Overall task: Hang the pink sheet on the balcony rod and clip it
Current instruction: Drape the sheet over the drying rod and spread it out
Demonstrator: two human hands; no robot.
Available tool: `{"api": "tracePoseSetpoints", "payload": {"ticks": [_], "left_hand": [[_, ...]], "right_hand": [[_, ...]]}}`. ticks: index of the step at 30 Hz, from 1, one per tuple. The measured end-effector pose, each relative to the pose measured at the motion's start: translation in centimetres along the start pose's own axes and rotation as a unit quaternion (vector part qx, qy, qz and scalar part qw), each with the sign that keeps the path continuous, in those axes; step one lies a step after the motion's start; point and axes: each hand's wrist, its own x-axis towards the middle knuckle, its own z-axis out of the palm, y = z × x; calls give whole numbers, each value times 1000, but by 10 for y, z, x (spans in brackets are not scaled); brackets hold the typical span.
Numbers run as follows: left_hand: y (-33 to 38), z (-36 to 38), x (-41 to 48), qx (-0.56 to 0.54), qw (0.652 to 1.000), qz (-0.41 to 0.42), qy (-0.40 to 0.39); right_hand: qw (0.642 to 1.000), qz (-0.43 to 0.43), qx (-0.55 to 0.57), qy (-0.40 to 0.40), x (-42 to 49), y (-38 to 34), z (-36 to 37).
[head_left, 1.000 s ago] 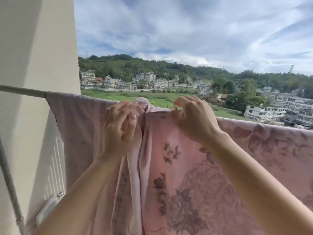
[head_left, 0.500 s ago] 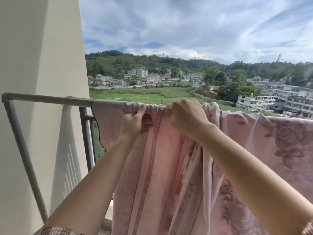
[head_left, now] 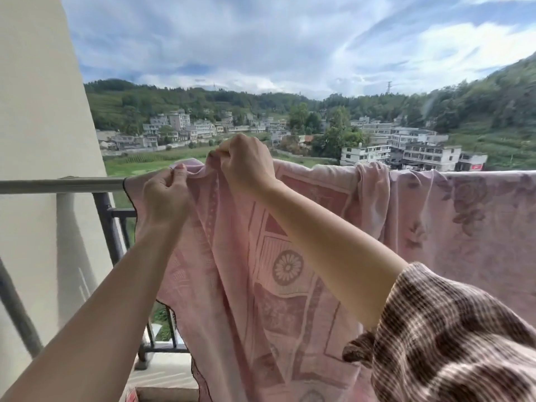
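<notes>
Bright daylight, soft shadows, wide-angle bending at edges (slightly soft focus).

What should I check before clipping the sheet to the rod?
1. Sheet over the rod: ok, it drapes across.
2. Left hand pinches the top edge: ok.
3. Right hand grips the top fold: ok.
4. Sheet spread flat: not ok, a bunch hangs right of the hands.
5. Clip ready: cannot tell, none in view.
</notes>
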Motion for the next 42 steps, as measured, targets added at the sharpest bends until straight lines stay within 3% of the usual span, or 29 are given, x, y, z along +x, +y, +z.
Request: {"api": "tracePoseSetpoints", "payload": {"ticks": [2,6,12,14,17,19,23,32,38,42], "left_hand": [[-3,-29,20,-12,997,-17,77],[-13,-94,47,28,981,1,192],[-59,-161,41,95,963,7,252],[-73,-176,42,110,966,-27,233],[-85,-191,44,63,970,-168,162],[-99,-203,49,71,964,-204,153],[-115,-220,64,78,962,-199,170],[-140,-219,122,33,982,-181,43],[-153,-219,152,29,985,-158,69],[-150,-243,178,75,989,-43,116]], "right_hand": [[1000,-10,29,-6,10,-18,14],[990,-139,17,-27,12,-71,48],[965,-233,34,-117,8,-111,88],[962,-233,47,-136,11,-119,95],[963,-214,43,-159,22,-121,101],[962,-200,22,-184,29,-117,106],[954,-187,5,-235,40,-111,122],[954,-187,0,-235,75,-129,168],[961,-167,8,-221,88,-140,183],[968,-157,-2,-197,88,-150,190]]}}
